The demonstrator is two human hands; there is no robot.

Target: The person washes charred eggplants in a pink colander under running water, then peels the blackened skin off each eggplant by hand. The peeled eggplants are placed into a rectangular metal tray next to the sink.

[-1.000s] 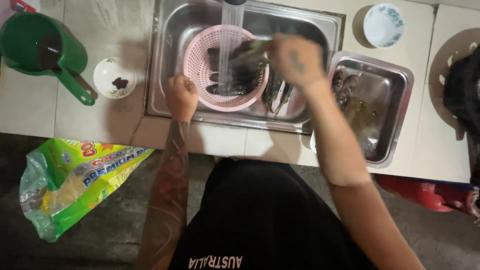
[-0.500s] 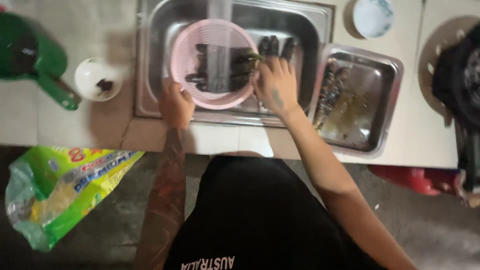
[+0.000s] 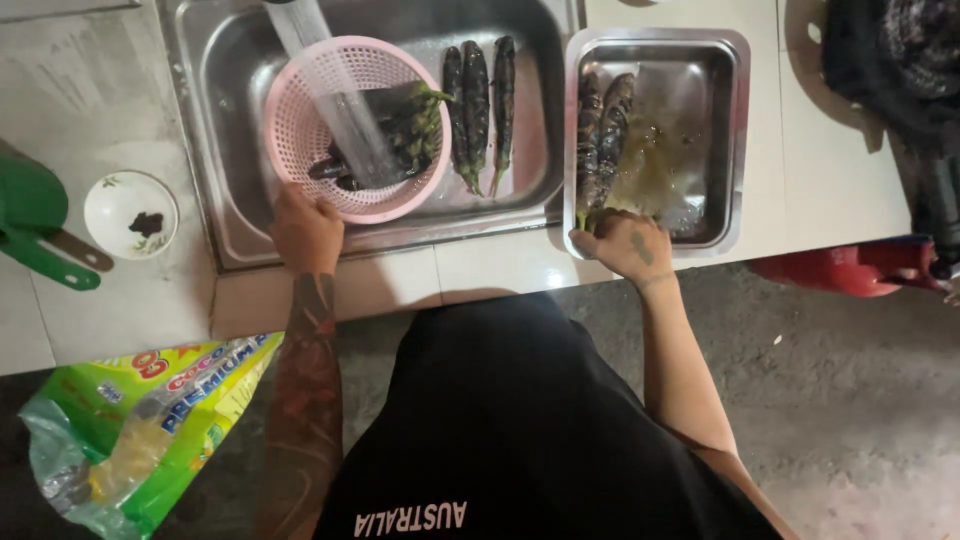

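Observation:
My left hand (image 3: 305, 232) grips the near rim of a pink plastic colander (image 3: 300, 140) that stands in the steel sink (image 3: 215, 150). Water (image 3: 345, 120) runs from the tap into the colander, onto dark charred eggplants (image 3: 405, 130). Three more eggplants (image 3: 475, 95) lie in the sink to the right of the colander. My right hand (image 3: 620, 245) rests at the near left corner of a steel tray (image 3: 720, 130), fingers closed on the green stem end of one of the eggplants (image 3: 600, 130) lying in the tray.
A small white bowl (image 3: 130, 212) with a dark bit in it and a green jug (image 3: 35, 225) stand on the tiled counter to the left. A green and yellow plastic bag (image 3: 130, 430) lies on the floor, low left. Something red (image 3: 850, 270) sits below the counter at right.
My right hand has left the colander and sink and moved right to the steel tray, where it now holds an eggplant's stem. My left hand stays on the colander's rim.

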